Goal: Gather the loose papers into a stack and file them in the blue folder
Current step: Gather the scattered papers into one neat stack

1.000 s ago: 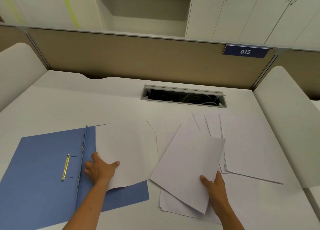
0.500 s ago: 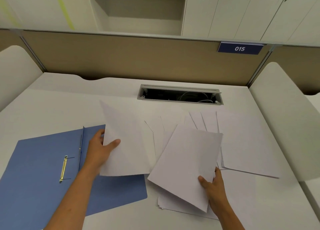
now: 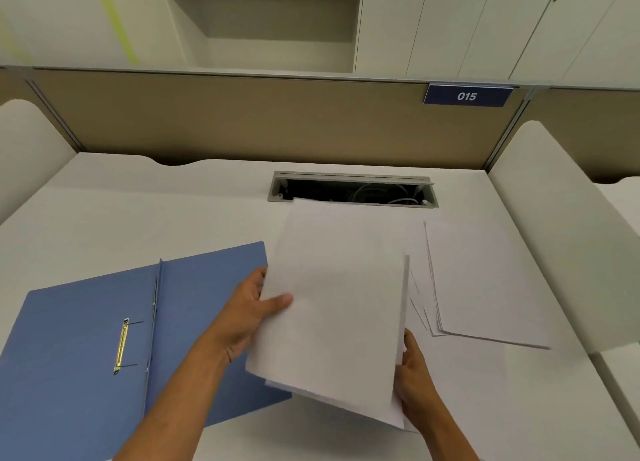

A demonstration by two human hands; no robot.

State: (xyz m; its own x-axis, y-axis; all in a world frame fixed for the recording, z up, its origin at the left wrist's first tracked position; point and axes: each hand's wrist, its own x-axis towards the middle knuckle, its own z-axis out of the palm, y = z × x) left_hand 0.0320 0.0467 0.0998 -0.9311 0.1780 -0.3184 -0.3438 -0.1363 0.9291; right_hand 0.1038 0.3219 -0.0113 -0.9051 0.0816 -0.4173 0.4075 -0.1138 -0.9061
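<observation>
Even, soft indoor light fills the scene, moderately bright, with no hard glare. The white worktop [image 3: 145, 211] reads slightly grey and flat. Shadows are faint: a soft one lies under the held papers [image 3: 336, 304], just below the left hand's fingers [image 3: 277, 301], and another along the loose sheets [image 3: 485, 287] beyond the right hand's fingers [image 3: 410, 342]. The held papers look a little smeared by motion blur, with soft edges. Wide-angle distortion bends the partition [image 3: 242, 114] and the cabinets [image 3: 485, 20] far above the fingers, towards the frame edges. Fine detail is slightly soft overall
</observation>
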